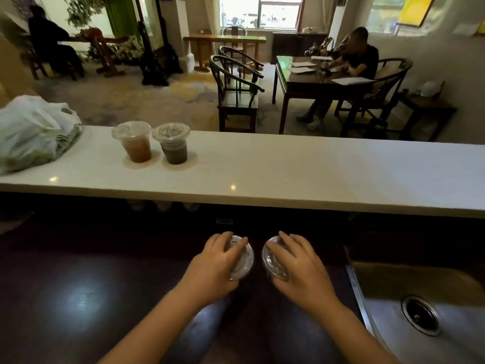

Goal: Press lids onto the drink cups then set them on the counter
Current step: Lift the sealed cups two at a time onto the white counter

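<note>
Dark worktop [86,279], both hands [214,261] [298,261] palm-down on lids [242,258].

Head view, forward-down over counter [288,174]

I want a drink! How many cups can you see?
4. An orange cup and a dark cup stand on the white counter. Two more sit under the left hand and right hand.

White counter [288,164]; orange-brown drink [137,151]; dark green-brown drink [174,153]; clear lids [242,258]; steel-grey sink [393,319].
</note>
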`<state>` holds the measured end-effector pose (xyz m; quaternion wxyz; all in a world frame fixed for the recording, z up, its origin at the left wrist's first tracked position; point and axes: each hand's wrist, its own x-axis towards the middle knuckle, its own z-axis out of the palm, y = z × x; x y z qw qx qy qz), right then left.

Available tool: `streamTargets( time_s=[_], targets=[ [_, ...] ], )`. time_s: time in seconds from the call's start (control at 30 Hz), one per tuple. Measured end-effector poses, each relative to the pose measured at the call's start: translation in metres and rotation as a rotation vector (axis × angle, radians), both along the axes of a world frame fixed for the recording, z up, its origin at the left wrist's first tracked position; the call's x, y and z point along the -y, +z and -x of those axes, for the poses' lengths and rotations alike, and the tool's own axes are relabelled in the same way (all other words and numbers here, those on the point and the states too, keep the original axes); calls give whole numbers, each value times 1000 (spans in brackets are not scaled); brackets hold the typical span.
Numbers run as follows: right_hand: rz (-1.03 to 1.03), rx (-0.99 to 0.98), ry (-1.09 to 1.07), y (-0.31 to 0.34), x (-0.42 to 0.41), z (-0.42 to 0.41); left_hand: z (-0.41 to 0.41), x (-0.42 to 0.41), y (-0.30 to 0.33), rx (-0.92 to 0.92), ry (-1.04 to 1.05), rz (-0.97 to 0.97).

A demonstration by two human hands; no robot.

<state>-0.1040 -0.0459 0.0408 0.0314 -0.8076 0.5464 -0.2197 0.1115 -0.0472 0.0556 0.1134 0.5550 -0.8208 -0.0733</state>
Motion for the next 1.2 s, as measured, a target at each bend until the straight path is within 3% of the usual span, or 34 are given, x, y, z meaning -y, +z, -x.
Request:
streamTargets(
  time_s=[0.13, 0.43, 0.67, 0.9, 1.07, 1.2],
  targets=[
    [126, 55, 31, 62, 33, -18, -19, 33, 58, -59, 28, 158],
    [119, 88, -26, 151, 112, -57, -46, 112, 138, 35, 68, 160],
    [70, 136, -79, 144, 169, -84, -58, 168, 127, 20, 116, 93],
    [31, 51, -105, 123, 203, -85, -52, 204, 111, -27, 106, 127],
    [63, 44, -101, 116, 211, -81, -48, 209, 94, -28, 117, 212],
    [96, 31, -80, 110, 207, -74, -52, 192, 82, 2, 112, 415]
  ],
)
